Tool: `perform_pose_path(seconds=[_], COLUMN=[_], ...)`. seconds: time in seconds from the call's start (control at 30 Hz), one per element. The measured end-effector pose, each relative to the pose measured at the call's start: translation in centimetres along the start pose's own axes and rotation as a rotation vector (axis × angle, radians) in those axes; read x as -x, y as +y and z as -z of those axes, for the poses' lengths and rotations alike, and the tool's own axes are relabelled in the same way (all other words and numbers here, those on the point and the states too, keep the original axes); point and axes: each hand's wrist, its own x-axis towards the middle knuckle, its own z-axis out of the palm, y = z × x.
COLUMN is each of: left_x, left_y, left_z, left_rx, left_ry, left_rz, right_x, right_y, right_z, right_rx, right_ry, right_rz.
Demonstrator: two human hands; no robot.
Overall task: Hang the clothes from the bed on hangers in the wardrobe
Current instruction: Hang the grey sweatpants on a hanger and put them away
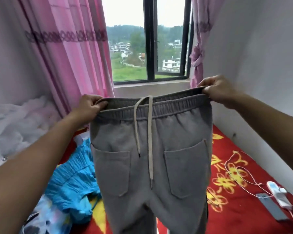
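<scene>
Above the bed (240, 215), grey sweatpants (150, 157) are held up by the waistband, stretched flat, legs hanging. One waistband end is pinched by the left hand (88, 107), the other by the right hand (218, 91). Blue clothing (71, 179) is seen at the bed's left edge; a white cable (235, 174) near its right edge.

Grey sweatpants (150, 149) hang mid-frame, blocking the bed centre. L: blue garment (71, 183) heaped on red bedspread (243, 222), white netting (15, 124) beyond. R: white device w/ cables (277, 191) and a grey flat gadget (271, 208) near the wall (260, 65). Bare strip btwn sweatpants & cables.
</scene>
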Motion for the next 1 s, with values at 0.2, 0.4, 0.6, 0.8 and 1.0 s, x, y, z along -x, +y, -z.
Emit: perform_pose_path(seconds=[0.2, 0.4, 0.6, 0.8, 1.0], left_x=[-1.7, 0.4, 6.1, 11.0, 14.9], left_y=[-7.3, -16.2, -24.6, -31.9, -36.6], left_z=[-8.2, -19.6, -31.3, -39.4, -45.8], left_rx=[-0.221, -0.334, -0.351, -0.328, -0.28], left_ry=[-0.093, -0.32, -0.53, -0.532, -0.541], left_rz=[0.056, 0.285, 0.573, 0.771, 0.832], right_x=[-1.5, -0.1, 4.7, 8.3, 5.9], right_y=[10.0, 25.3, 39.8, 49.6, 61.0], right_z=[-5.6, -13.8, -22.7, -28.2, -34.2], right_rx=[0.099, 0.269, 0.274, 0.023, 0.243], right_ry=[-0.102, -0.431, -0.787, -0.929, -0.545], right_rz=[-0.057, -0.278, -0.645, -1.036, -1.083])
